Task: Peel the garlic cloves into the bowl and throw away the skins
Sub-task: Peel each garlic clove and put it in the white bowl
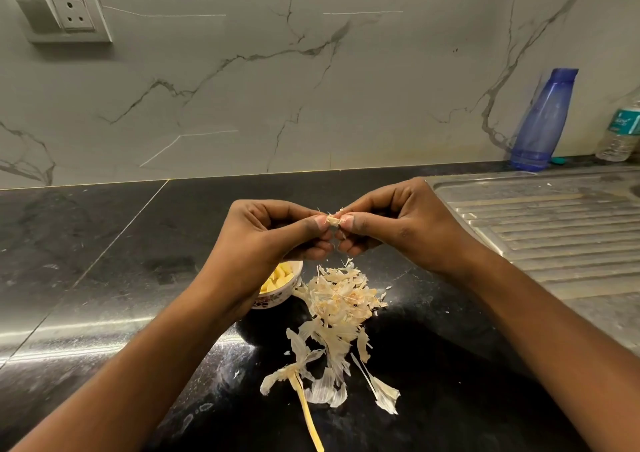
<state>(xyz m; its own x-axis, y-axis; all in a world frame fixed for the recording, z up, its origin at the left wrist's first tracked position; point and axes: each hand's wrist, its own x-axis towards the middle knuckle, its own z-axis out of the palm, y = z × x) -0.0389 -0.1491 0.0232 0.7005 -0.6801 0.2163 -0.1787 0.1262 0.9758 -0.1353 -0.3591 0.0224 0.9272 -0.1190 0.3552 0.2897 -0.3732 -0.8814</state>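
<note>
You hold one clove point(333, 222) between both hands, above the counter point(104, 261) and just beyond the skins point(341, 304). Your left hand point(277, 233) pinches it between thumb and forefinger, with the other fingers curled under. Your right hand point(398, 223) does the same from the other side, so the two thumb tips nearly meet. The clove is small and mostly hidden by your thumbs. Wisps of skin stick out of it, so I judge it only partly peeled.

The bowl point(275, 302) sits near and left of your hands, half hidden under your left wrist. It holds a good number of yellow peeled cloves point(278, 277), so most of the peeling looks done. I see no other unpeeled clove on the counter, and this one may be among the last, though your arms hide some of the surface.

The second half of the task is not yet done. The skins lie in a loose heap just right of the bowl and spread nearer to you, with a dry stalk point(308, 413) among them. No bin is in view.

A drainboard point(554, 226) lies to the right. A blue bottle point(543, 119) and a clear bottle point(620, 133) stand far right by the wall.
</note>
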